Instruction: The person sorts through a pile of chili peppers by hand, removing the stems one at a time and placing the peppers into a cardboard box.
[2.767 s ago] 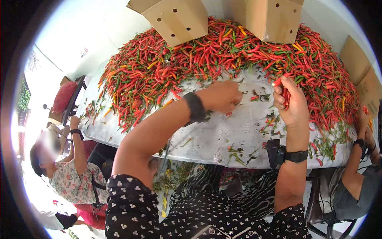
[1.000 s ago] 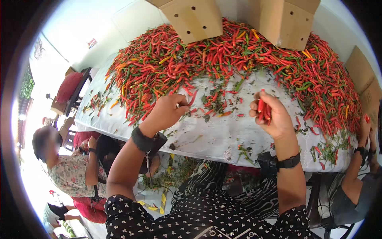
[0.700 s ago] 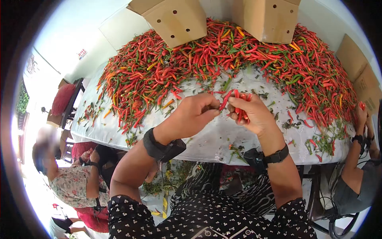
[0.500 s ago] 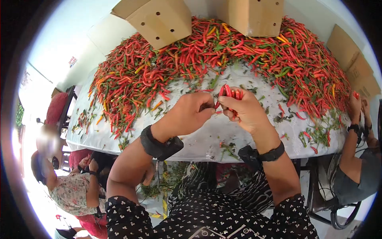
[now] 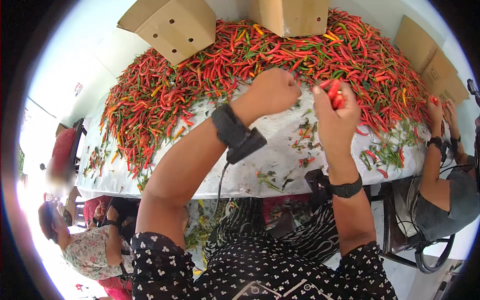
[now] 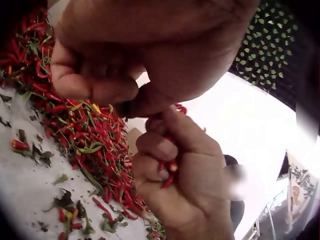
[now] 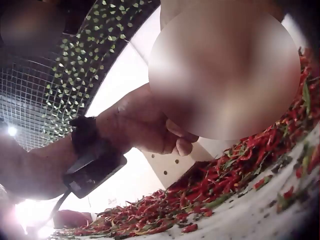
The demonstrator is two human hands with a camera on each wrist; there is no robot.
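My right hand [image 5: 339,117] is raised over the right part of the table, fingers curled round several red chili peppers [image 5: 335,92]. Some of those peppers' cut ends show between the fingers in the left wrist view. To its left hangs my left hand [image 5: 272,92], back upward, its fingers curled in. No pepper shows in it; in the left wrist view its thumb and fingertips come together just above the right hand [image 6: 195,175]. A big heap of red chili peppers [image 5: 240,52], mixed with green and orange ones, spreads behind both hands.
Two cardboard boxes [image 5: 172,30] stand on the heap at the back. Stems and leaf scraps [image 5: 270,180] litter the white-covered table [image 5: 220,170]. People sit at the left [image 5: 87,245] and the right [image 5: 450,200]. A cable [image 5: 220,187] hangs from the left wrist camera.
My left hand brought a red chili pepper to the right hand, then moved away toward the heap; that pepper no longer shows in it. My right hand keeps its bunch and has risen.
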